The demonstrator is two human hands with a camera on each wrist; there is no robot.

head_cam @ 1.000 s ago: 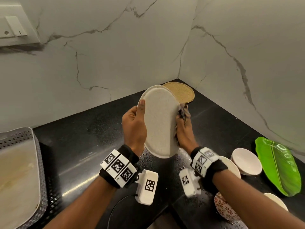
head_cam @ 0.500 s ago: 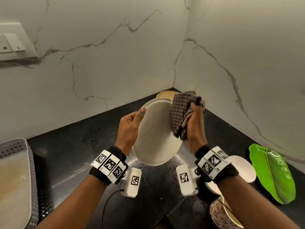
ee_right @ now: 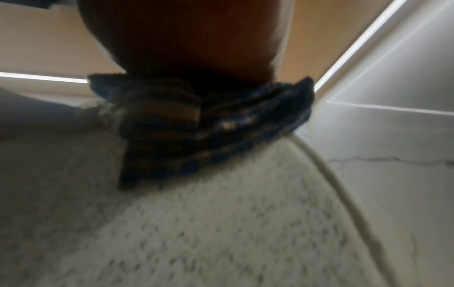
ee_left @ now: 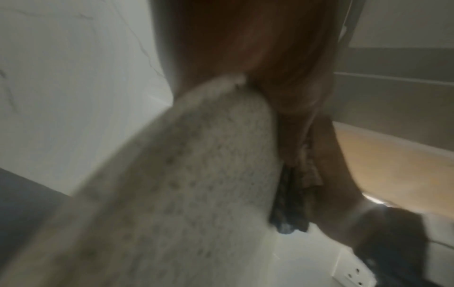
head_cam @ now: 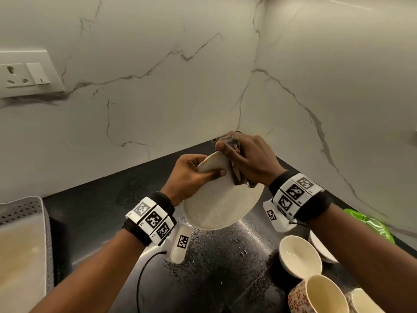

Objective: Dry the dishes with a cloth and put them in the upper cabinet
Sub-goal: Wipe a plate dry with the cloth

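Note:
A speckled off-white plate (head_cam: 221, 204) is held tilted above the black counter (head_cam: 90, 211). My left hand (head_cam: 191, 175) grips its upper left rim, thumb across the near face. My right hand (head_cam: 246, 159) holds a dark checked cloth (head_cam: 237, 177) bunched over the plate's top edge, thumb on the near side. The left wrist view shows the plate (ee_left: 184, 184) close up with the cloth (ee_left: 290, 209) at its right rim. In the right wrist view the cloth (ee_right: 196, 126) is pressed on the plate (ee_right: 196, 233).
Cream bowls (head_cam: 300, 256) and a patterned cup (head_cam: 316, 297) stand at the lower right, with a green leaf-shaped tray (head_cam: 370, 224) behind my right forearm. A perforated grey drying tray (head_cam: 24, 211) sits at the left edge. A wall socket (head_cam: 24, 75) is on the marble wall.
The plate has tipped from upright to leaning back. My right hand moved the cloth from the plate's right side up over its top rim. My view has tilted upward.

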